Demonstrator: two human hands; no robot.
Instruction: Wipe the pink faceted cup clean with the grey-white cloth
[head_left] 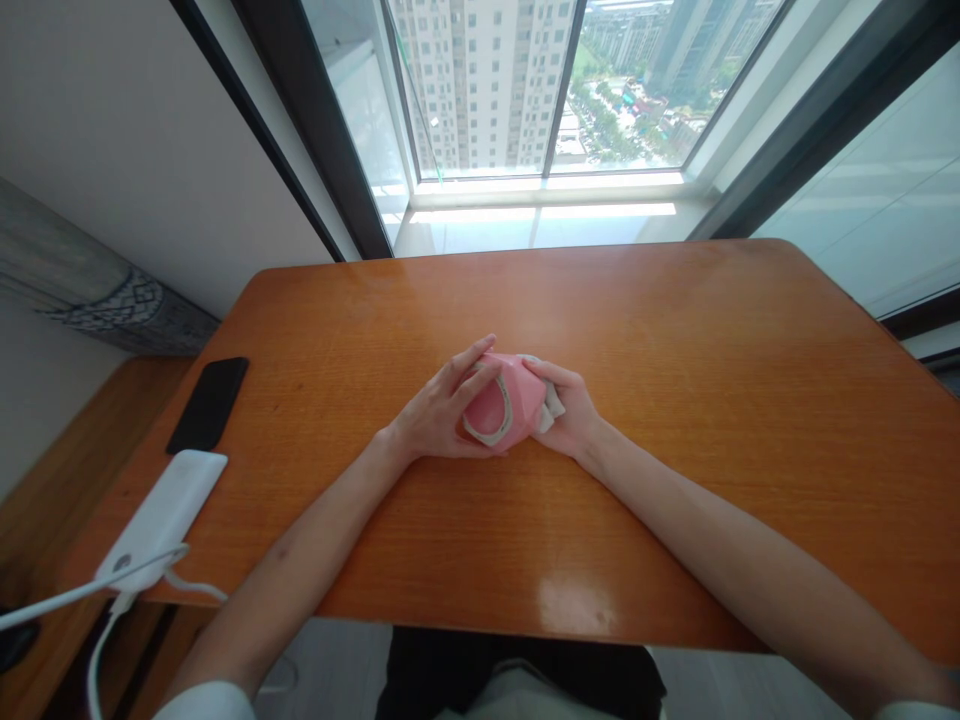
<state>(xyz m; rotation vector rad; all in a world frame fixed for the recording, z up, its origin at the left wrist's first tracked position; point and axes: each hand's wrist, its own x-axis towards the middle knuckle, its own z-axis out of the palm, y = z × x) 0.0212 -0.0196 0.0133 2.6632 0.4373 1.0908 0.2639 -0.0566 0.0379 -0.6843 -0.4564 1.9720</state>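
Over the middle of the table, my left hand is wrapped around a pink, angular, cup-like object. A pale rim edges its rounded opening, which faces towards me and a little to the left. Its exact kind does not show clearly. My right hand is closed on a crumpled white cloth or tissue, pressed against the right side of the pink object. The fingers under the cloth are partly hidden, and my left palm covers the object's left side.
The brown wooden table reaches to a window at the back. At its left edge lie a black phone and a white power bank with white cables. A patterned curtain hangs at the left.
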